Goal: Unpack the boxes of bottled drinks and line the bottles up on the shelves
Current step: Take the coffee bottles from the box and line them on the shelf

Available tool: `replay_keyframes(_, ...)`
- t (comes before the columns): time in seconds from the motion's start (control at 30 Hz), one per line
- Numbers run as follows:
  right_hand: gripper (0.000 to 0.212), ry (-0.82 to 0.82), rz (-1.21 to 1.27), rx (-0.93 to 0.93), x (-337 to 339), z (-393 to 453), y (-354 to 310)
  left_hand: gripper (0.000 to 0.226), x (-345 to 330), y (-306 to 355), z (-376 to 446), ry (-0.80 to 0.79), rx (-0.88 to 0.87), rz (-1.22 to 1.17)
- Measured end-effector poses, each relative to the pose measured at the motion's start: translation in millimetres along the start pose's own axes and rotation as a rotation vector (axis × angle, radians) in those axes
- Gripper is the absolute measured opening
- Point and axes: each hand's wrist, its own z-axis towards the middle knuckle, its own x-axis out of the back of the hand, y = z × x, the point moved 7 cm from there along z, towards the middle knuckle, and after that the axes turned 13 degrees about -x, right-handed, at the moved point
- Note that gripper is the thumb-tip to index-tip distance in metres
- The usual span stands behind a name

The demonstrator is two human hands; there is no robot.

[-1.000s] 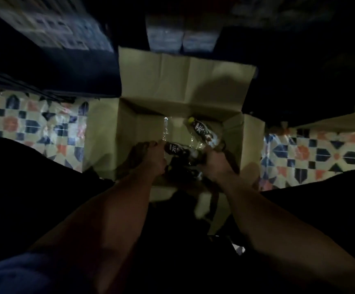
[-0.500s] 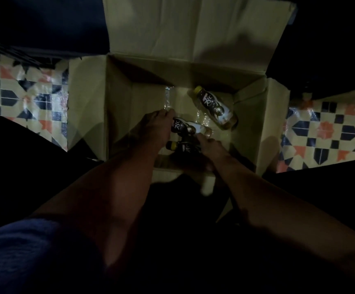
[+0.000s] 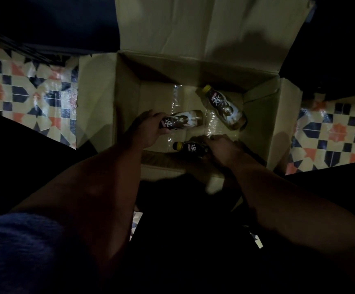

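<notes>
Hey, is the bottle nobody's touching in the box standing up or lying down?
Lying down. The free bottle rests on its side on the box floor, yellow cap toward the far wall, its label showing along its length.

Bare forearms, one dark blue sleeve

Behind the fingers (image 3: 151, 115) of the left hand (image 3: 149, 132) the forearm is bare up to a dark blue, soft-looking short sleeve (image 3: 17, 251) at the upper arm. Behind the right hand (image 3: 223, 147) the forearm is bare as far as the picture's edge; the dim light hides finer detail.
</notes>
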Motion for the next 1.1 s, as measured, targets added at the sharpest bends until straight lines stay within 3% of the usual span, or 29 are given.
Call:
replay_keyframes(0.17,0.058,0.075,0.018,-0.006,9.2,-0.8,5.9,0.051,8.9,-9.5,-17.5,0.214,0.111,-0.256)
replay_keyframes(0.27,0.053,0.211,-0.032,-0.022,23.1,-4.7,1.4,0.057,16.2,-2.9,-20.6,0.362,0.221,-0.441)
replay_keyframes(0.43,0.074,0.27,-0.185,-0.045,25.8,-10.5,-13.1,0.061,22.0,10.2,-18.1,0.475,0.317,-0.633)
replay_keyframes(0.7,0.051,0.275,-0.201,-0.197,26.1,0.3,-18.9,0.031,33.2,26.8,-10.4,0.707,0.389,-0.905)
replay_keyframes(0.8,0.053,0.249,0.05,-0.158,29.2,0.4,-12.2,0.025,43.8,29.8,-12.2,0.786,0.331,-0.842)
replay_keyframes(0.93,0.046,0.213,0.633,-0.135,43.9,-8.8,-2.7,0.029,55.5,30.9,-20.8,0.755,0.279,-0.504)
replay_keyframes(1.03,0.025,0.048,1.066,-0.199,48.0,-17.7,-0.3,0.024,60.3,44.9,-18.9,0.694,0.189,-0.425)
replay_keyframes(1.1,0.026,-0.055,1.235,-0.199,47.6,-24.7,-1.1,0.021,56.2,55.0,-17.6,0.635,0.16,-0.477)
